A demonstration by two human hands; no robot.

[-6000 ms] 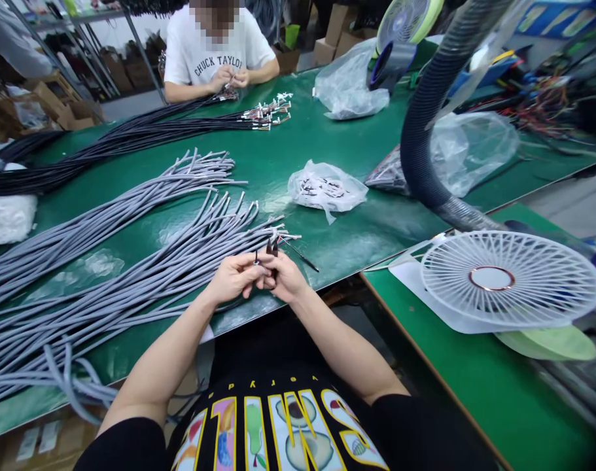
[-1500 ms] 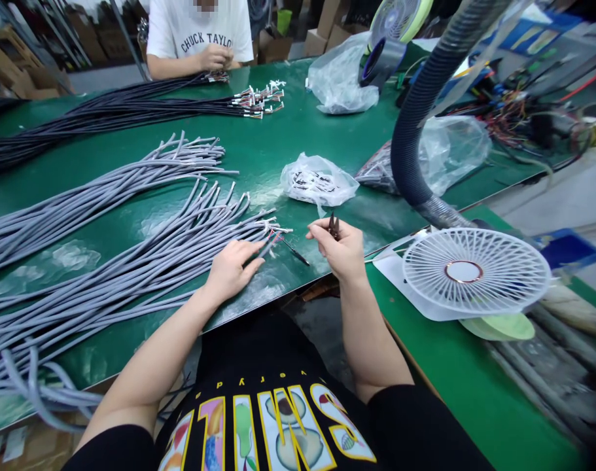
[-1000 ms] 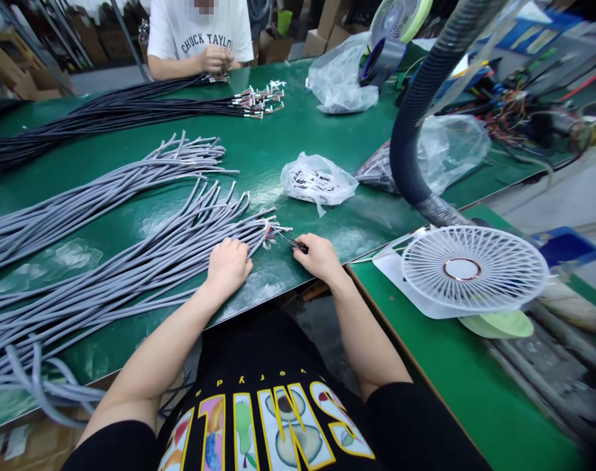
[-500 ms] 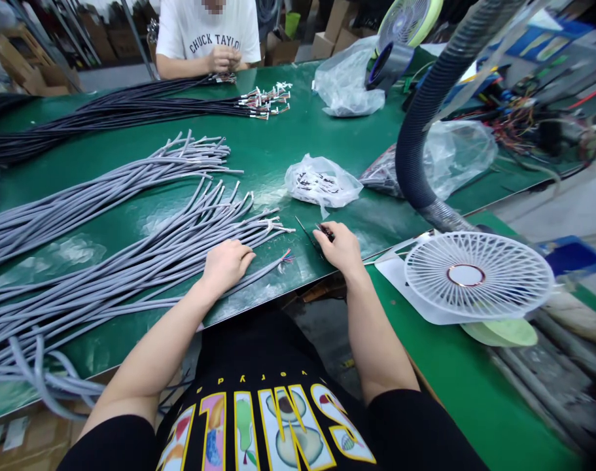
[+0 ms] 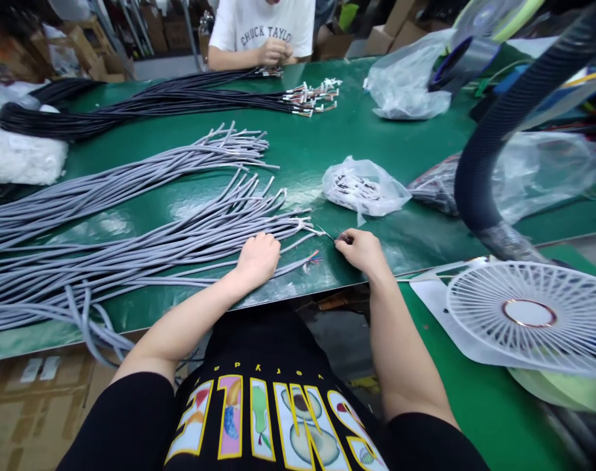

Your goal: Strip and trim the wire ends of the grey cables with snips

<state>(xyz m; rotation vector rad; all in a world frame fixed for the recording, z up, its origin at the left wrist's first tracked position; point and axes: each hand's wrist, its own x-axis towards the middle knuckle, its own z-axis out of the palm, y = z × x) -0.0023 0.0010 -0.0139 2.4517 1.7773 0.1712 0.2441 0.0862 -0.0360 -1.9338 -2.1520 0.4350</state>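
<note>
My left hand [image 5: 260,258] is closed over the front of a bundle of grey cables [image 5: 194,239]. A single grey cable [image 5: 298,243] comes out from under its fingers, pointing right. My right hand [image 5: 365,251] grips small dark scissors [image 5: 345,240], whose thin pointed blades are spread apart. The blade tips are near that cable's end; I cannot tell whether they touch it. Nearer the table's front edge, a grey cable end with bare coloured wires [image 5: 314,260] lies beside my left hand.
A second bundle of grey cables [image 5: 180,160] and black cables with white connectors [image 5: 180,104] lie farther back. A plastic bag of small parts [image 5: 364,186] sits beyond my right hand. A black hose [image 5: 479,150] and a white fan [image 5: 528,314] stand right. A co-worker [image 5: 263,33] sits opposite.
The view has shifted, so most things appear farther right. Another cable now projects from my left hand, and the scissors have come closer to its end.
</note>
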